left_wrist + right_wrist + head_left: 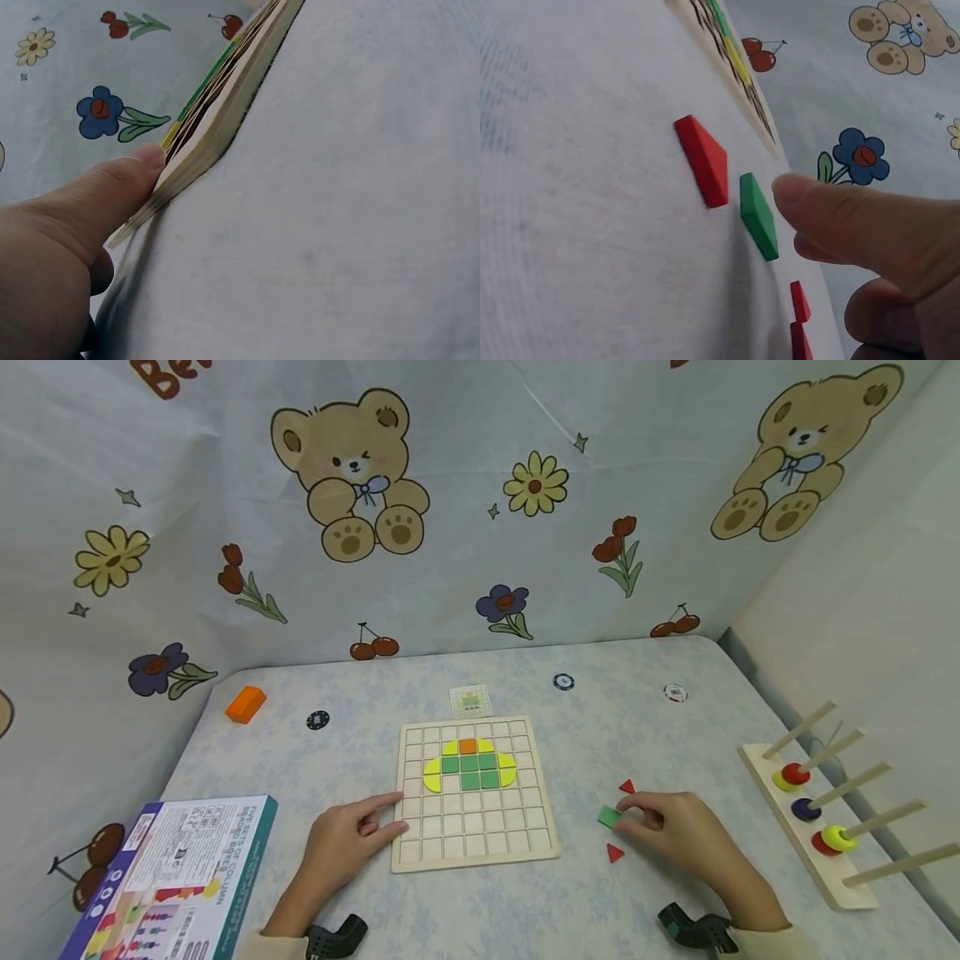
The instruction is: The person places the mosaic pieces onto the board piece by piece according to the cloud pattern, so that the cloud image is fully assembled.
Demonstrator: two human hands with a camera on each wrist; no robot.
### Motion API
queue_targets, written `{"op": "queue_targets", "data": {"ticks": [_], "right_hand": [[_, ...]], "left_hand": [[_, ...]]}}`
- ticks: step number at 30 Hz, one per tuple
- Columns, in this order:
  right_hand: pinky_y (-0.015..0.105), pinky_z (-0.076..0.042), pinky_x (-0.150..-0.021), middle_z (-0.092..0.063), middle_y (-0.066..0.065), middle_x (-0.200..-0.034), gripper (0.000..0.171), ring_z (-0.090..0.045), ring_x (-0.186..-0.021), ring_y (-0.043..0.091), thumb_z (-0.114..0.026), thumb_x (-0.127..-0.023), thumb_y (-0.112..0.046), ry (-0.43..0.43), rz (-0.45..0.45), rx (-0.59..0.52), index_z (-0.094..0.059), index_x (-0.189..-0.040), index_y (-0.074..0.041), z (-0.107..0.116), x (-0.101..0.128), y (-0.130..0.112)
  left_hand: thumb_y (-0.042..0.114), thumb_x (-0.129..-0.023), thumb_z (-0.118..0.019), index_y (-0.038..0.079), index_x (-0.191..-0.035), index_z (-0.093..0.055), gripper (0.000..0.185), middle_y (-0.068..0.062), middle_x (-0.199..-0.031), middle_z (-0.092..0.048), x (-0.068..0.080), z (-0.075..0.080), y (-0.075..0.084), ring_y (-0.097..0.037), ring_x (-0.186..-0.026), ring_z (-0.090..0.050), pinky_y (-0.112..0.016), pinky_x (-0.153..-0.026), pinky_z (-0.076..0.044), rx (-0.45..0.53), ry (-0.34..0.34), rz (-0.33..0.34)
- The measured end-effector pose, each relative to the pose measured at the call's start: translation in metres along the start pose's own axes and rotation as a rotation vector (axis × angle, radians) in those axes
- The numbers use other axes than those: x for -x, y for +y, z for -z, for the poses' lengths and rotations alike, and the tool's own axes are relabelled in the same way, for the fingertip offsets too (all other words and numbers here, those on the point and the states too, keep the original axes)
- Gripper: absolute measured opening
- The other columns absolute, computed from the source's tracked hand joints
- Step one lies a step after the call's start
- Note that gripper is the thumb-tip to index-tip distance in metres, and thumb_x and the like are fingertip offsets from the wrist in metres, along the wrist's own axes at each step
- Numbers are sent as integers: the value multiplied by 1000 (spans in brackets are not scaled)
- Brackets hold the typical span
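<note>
A wooden grid board point(525, 827) lies in the middle of the table, with yellow, green and one orange tile filling its upper rows. My left hand point(352, 837) rests at the board's lower left corner, and its thumb point(112, 187) presses the board's edge point(217, 120). My right hand point(675, 831) lies to the right of the board, one fingertip point(810, 206) at the edge of a green square tile point(609, 816) point(759, 217) that lies flat on the table. Two red triangles point(626, 787) point(615, 852) lie beside that hand. One red tile point(703, 160) sits just beyond the green one.
A peg rack with coloured rings point(813, 814) stands at the right edge. A printed box point(180, 877) lies front left. At the back are an orange block point(246, 703), a pattern card point(471, 701) and three poker chips point(318, 720) point(563, 682) point(675, 692).
</note>
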State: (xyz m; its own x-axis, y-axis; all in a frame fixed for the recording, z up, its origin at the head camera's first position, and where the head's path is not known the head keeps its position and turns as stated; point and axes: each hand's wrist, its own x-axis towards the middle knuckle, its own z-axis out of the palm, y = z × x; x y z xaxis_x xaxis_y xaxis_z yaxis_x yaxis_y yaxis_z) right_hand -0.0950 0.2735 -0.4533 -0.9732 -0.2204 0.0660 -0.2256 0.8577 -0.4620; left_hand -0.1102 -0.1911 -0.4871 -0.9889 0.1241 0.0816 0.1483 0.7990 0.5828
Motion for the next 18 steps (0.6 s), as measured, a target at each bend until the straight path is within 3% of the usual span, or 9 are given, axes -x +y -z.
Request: {"op": "queue_targets", "data": {"ticks": [7,18], "right_hand": [[24,-27,-50,-38,-15,-55,32,-29,-49,1,-86,-80,-46,-21,-12,27,-76,-101,-24,-10,0,-3],[24,-26,-50,-36,-14,-55,30,-29,-49,2,-87,-82,-37,71,-12,109,-76,-105,-20,-17,1,0]], "left_hand": [[52,-83,-82,34,-120,-76,42,15,-54,-36,-1,0,-3,-4,-49,-28,-25,-53,-26,-25,22,-21],[54,-83,-81,35,-119,-76,41,15,-54,-36,-1,-3,-4,-4,-49,-29,-25,-53,-26,-8,13,-16]]}}
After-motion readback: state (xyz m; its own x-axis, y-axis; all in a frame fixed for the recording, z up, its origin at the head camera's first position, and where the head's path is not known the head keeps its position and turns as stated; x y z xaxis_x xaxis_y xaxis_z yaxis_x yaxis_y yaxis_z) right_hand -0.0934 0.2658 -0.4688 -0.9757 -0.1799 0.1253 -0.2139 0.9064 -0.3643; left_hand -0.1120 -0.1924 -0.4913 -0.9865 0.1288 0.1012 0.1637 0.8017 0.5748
